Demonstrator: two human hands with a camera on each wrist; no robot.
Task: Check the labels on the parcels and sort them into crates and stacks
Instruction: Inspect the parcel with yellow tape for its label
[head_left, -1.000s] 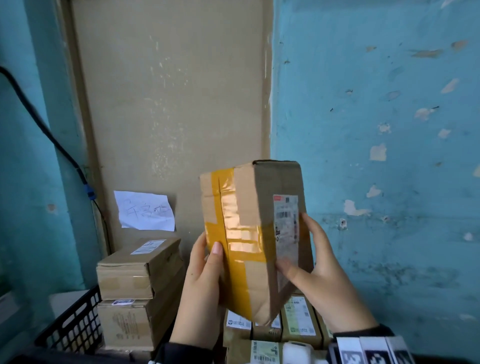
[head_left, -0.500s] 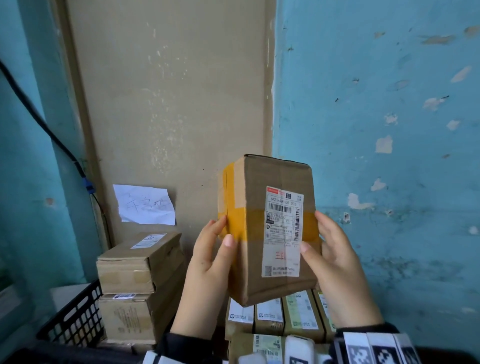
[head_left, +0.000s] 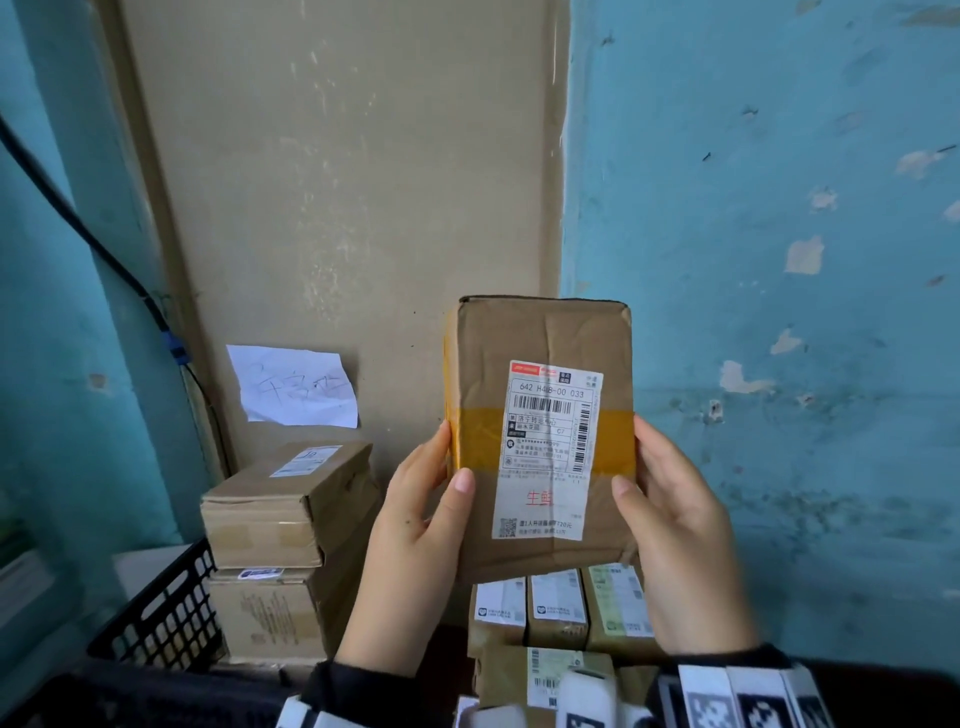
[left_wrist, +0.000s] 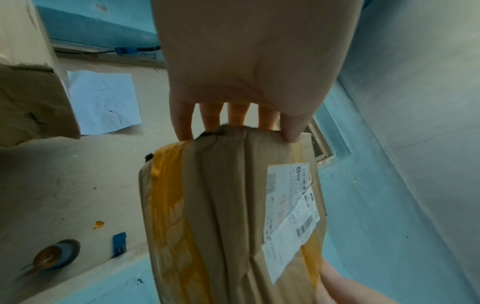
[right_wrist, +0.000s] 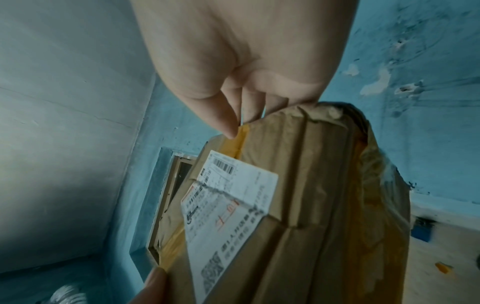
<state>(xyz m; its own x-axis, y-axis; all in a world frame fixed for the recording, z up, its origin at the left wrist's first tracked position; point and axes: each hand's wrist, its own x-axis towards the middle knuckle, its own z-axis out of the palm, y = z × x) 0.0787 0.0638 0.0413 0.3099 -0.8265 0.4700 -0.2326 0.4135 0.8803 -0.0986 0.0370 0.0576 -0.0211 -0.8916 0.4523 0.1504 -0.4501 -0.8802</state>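
Note:
I hold a brown cardboard parcel (head_left: 540, 343) upright in front of me, wrapped with a band of yellow tape. Its white shipping label (head_left: 545, 452) with barcodes and red characters faces me. My left hand (head_left: 415, 519) grips the parcel's left edge, thumb on the front and fingers behind. My right hand (head_left: 675, 525) grips the right edge the same way. In the left wrist view the parcel (left_wrist: 233, 216) hangs below my left hand (left_wrist: 241, 102). The right wrist view shows the parcel (right_wrist: 311, 185) and its label (right_wrist: 228, 205) under my right hand (right_wrist: 233, 82).
Two cardboard boxes (head_left: 291, 504) are stacked at the left against a beige wall panel, under a handwritten paper note (head_left: 296, 387). A black plastic crate (head_left: 161, 618) sits at lower left. Several small labelled parcels (head_left: 561, 608) stand in a row below my hands. Blue wall on the right.
I have turned the parcel so its labelled face now points squarely at me; a second ago the taped side faced me. Both hands shifted to its side edges.

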